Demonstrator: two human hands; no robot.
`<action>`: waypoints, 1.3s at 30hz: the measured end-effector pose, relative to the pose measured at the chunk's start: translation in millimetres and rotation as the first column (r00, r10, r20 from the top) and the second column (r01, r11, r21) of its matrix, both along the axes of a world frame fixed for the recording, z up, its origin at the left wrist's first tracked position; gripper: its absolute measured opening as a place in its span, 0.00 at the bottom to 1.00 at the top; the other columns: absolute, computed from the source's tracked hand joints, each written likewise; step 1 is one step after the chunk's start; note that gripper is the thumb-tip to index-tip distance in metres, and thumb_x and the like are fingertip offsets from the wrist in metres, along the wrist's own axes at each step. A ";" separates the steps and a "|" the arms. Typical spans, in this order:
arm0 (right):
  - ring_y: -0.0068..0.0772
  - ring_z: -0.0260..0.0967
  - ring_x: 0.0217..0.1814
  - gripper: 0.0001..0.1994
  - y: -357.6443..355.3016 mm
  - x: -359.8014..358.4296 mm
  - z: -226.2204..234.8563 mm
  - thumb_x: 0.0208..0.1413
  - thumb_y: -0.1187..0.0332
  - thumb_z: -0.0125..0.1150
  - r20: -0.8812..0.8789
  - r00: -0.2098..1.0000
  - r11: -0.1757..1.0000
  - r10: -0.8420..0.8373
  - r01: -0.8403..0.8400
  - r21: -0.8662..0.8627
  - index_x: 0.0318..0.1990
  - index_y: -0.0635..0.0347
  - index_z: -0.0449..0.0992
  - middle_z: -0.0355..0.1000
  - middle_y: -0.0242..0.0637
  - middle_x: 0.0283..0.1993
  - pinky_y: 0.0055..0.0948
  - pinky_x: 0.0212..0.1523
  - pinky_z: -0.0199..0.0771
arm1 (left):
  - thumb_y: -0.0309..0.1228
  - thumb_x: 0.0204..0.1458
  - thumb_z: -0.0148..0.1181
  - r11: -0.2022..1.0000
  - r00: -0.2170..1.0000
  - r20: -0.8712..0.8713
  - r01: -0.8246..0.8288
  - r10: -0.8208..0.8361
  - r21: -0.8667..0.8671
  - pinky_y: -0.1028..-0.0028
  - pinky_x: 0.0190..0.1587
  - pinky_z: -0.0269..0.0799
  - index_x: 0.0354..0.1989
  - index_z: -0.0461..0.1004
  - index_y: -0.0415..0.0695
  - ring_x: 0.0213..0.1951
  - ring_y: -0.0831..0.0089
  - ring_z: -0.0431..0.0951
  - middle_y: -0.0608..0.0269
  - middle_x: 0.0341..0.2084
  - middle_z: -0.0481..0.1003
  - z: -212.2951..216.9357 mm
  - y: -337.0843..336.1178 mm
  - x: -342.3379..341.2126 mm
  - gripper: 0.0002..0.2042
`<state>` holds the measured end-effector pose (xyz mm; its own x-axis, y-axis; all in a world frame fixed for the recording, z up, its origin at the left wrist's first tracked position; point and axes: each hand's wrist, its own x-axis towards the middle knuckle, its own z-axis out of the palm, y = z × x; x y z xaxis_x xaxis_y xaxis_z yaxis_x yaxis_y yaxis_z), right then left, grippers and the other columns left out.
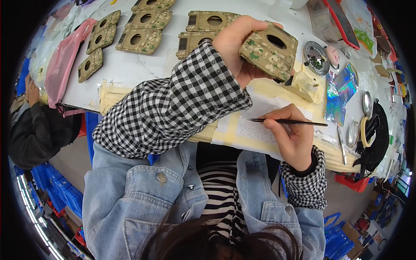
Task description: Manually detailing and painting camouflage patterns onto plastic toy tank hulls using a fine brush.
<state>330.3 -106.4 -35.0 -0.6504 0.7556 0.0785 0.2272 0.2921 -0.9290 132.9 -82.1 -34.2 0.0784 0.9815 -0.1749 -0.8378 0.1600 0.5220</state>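
My left hand [232, 45] is raised over the table, fingers wrapped round a camouflage-patterned molded piece [277, 58] with a dark oval hole. Lower down, my right hand [297, 138] pinches slim black tweezers [303, 123] between thumb and fingers. Their pointed end reaches left, just over a white sheet [227, 125] scattered with tiny dark specks. Whether the tips hold a speck is too small to tell. Behind my left hand lie matching camouflage pieces [197, 37], partly hidden by it.
More camouflage pieces [139, 39] lie in rows at the back left, beside a pink mesh basket [65, 60]. On the right are a round dish [316, 57] of small dark bits, iridescent film [340, 97], a metal tool [342, 145] and a red-edged phone [342, 21]. Another person's sleeve [37, 134] shows at left.
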 end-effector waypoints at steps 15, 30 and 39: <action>0.26 0.67 0.27 0.04 -0.4 -0.6 -1.4 0.48 0.75 0.62 -0.036 0.999 0.999 -0.006 0.005 -0.042 0.29 0.67 0.74 0.71 0.37 0.26 0.22 0.30 0.66 | 0.40 0.53 0.44 1.000 0.999 -0.038 -0.010 0.010 0.014 0.62 0.45 0.77 0.48 0.69 0.42 0.42 0.62 0.77 0.56 0.41 0.73 2.0 -2.3 0.5 0.18; 0.25 0.67 0.27 0.04 -0.8 0.0 -2.0 0.50 0.75 0.62 -0.072 0.997 0.996 -0.036 0.030 -0.087 0.29 0.66 0.74 0.71 0.36 0.25 0.21 0.29 0.66 | 0.39 0.53 0.44 1.000 1.000 -0.001 -0.004 0.004 0.008 0.59 0.44 0.77 0.47 0.69 0.41 0.42 0.61 0.76 0.55 0.41 0.73 1.8 -1.0 0.5 0.18; 0.25 0.67 0.27 0.04 1.0 1.6 -2.3 0.50 0.75 0.61 -0.032 0.999 0.999 -0.001 -0.001 -0.054 0.29 0.67 0.74 0.71 0.36 0.26 0.21 0.29 0.67 | 0.39 0.53 0.45 1.000 1.000 -0.010 -0.005 0.005 0.014 0.59 0.44 0.77 0.46 0.69 0.41 0.42 0.60 0.77 0.55 0.41 0.73 1.0 -0.4 0.9 0.18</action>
<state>331.9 -105.4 -37.3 -0.6484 0.7590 0.0581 0.1972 0.2412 -0.9502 133.8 -82.5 -33.2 0.0719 0.9841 -0.1624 -0.8330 0.1488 0.5329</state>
